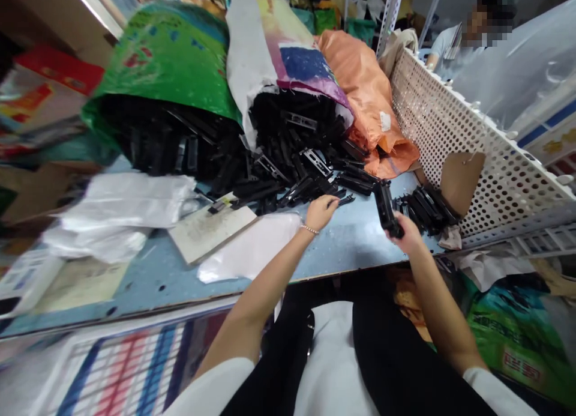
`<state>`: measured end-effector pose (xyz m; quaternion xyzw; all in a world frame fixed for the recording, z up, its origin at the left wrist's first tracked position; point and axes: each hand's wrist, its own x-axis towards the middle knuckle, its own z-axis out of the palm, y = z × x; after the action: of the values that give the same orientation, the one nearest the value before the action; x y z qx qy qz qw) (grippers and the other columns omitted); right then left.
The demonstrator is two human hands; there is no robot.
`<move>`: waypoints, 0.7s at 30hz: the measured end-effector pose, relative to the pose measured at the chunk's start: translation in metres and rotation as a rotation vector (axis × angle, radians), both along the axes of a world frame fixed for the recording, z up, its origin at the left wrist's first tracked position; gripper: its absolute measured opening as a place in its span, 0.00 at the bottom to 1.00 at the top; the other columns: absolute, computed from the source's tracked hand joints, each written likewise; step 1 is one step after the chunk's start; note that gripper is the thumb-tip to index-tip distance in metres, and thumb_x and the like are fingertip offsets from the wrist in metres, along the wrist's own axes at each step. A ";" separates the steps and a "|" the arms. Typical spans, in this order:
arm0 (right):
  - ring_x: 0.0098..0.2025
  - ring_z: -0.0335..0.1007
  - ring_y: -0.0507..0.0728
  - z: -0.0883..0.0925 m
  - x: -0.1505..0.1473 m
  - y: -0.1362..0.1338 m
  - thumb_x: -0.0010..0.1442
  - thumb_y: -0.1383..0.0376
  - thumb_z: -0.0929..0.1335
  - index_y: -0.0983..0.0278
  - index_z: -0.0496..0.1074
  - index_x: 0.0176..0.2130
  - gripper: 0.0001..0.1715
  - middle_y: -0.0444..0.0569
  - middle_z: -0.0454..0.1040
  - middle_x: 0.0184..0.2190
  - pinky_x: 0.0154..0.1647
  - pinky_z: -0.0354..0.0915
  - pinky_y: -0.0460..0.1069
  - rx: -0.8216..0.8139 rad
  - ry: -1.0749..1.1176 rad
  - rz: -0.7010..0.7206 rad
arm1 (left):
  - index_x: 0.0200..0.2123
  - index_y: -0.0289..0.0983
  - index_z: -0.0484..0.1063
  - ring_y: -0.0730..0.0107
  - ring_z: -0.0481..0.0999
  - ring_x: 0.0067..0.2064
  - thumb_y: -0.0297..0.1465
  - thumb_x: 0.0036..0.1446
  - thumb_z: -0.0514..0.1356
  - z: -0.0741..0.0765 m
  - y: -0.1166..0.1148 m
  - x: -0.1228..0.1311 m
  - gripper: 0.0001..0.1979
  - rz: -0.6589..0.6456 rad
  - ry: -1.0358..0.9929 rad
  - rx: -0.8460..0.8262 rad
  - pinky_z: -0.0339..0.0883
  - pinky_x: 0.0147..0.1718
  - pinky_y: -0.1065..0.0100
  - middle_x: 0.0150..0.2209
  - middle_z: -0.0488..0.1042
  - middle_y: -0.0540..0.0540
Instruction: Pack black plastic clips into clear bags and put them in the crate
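Note:
My right hand (408,235) grips a long black plastic-looking part (385,206), held tilted above the blue table (355,236). The fingers of my left hand (320,213), with a beaded bracelet at the wrist, are pinched on a thin black piece (345,200) at the near edge of the heap. That heap of black parts (297,182), some with silvery slotted metal strips, spills from a green sack (171,56) and a white-and-purple sack (306,62). Right of my right hand, several similar black parts (425,209) lie side by side.
An orange sack (360,86) leans by a white perforated panel (468,128) on the right. White plastic bags (130,203), a flat pale board (213,233) and a white sheet (252,248) lie left. Another person (450,44) is beyond the panel.

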<state>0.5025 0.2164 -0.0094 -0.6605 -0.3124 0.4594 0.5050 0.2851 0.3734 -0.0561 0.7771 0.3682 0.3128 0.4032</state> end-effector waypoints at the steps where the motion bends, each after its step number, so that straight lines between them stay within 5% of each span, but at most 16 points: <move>1: 0.25 0.68 0.53 -0.006 -0.019 -0.013 0.56 0.42 0.63 0.62 0.62 0.35 0.26 0.47 0.70 0.27 0.19 0.60 0.45 0.013 0.085 0.023 | 0.48 0.33 0.76 0.57 0.75 0.50 0.42 0.66 0.51 0.006 -0.020 0.006 0.21 -0.034 -0.084 -0.091 0.66 0.54 0.55 0.45 0.78 0.37; 4: 0.26 0.70 0.54 -0.023 -0.065 -0.039 0.54 0.40 0.68 0.62 0.65 0.39 0.29 0.46 0.72 0.28 0.22 0.64 0.47 0.034 0.399 0.291 | 0.61 0.34 0.65 0.56 0.77 0.50 0.55 0.63 0.52 0.021 -0.090 0.010 0.35 -0.275 -0.574 -0.761 0.70 0.48 0.57 0.47 0.76 0.36; 6: 0.28 0.72 0.55 -0.025 -0.077 -0.048 0.57 0.43 0.69 0.64 0.68 0.40 0.28 0.47 0.73 0.29 0.25 0.67 0.48 -0.031 0.337 0.510 | 0.61 0.37 0.63 0.59 0.78 0.46 0.52 0.56 0.64 0.027 -0.126 0.000 0.37 -0.210 -0.771 -1.004 0.71 0.45 0.60 0.43 0.76 0.41; 10: 0.33 0.72 0.54 -0.008 -0.069 -0.048 0.68 0.46 0.60 0.65 0.70 0.39 0.27 0.51 0.75 0.34 0.33 0.67 0.50 0.021 -0.256 0.560 | 0.55 0.35 0.65 0.74 0.74 0.31 0.42 0.48 0.72 0.032 -0.157 -0.031 0.35 0.055 -0.771 -0.976 0.70 0.32 0.70 0.34 0.70 0.51; 14: 0.40 0.69 0.58 0.013 -0.069 -0.032 0.72 0.49 0.58 0.66 0.68 0.44 0.24 0.54 0.74 0.38 0.41 0.65 0.53 0.450 -0.894 0.470 | 0.54 0.34 0.64 0.76 0.70 0.25 0.45 0.50 0.70 0.034 -0.163 -0.051 0.34 0.033 -0.667 -0.999 0.68 0.24 0.71 0.33 0.68 0.51; 18: 0.39 0.64 0.59 0.015 -0.071 -0.005 0.70 0.53 0.62 0.66 0.70 0.43 0.19 0.54 0.74 0.39 0.39 0.60 0.53 0.868 -1.457 0.605 | 0.48 0.33 0.65 0.76 0.70 0.24 0.46 0.48 0.70 0.039 -0.172 -0.057 0.32 -0.019 -0.660 -1.145 0.67 0.22 0.72 0.32 0.69 0.49; 21: 0.35 0.62 0.58 0.009 -0.063 0.012 0.71 0.56 0.62 0.65 0.72 0.39 0.17 0.51 0.74 0.33 0.35 0.54 0.53 0.952 -1.619 0.751 | 0.48 0.33 0.65 0.76 0.69 0.24 0.47 0.46 0.72 0.045 -0.175 -0.056 0.33 -0.037 -0.648 -1.265 0.65 0.20 0.72 0.31 0.69 0.49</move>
<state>0.4394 0.2284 0.0000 -0.3626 -0.8995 -0.1699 0.1750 0.2286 0.1989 -0.0112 0.2680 0.3275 0.2477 0.8715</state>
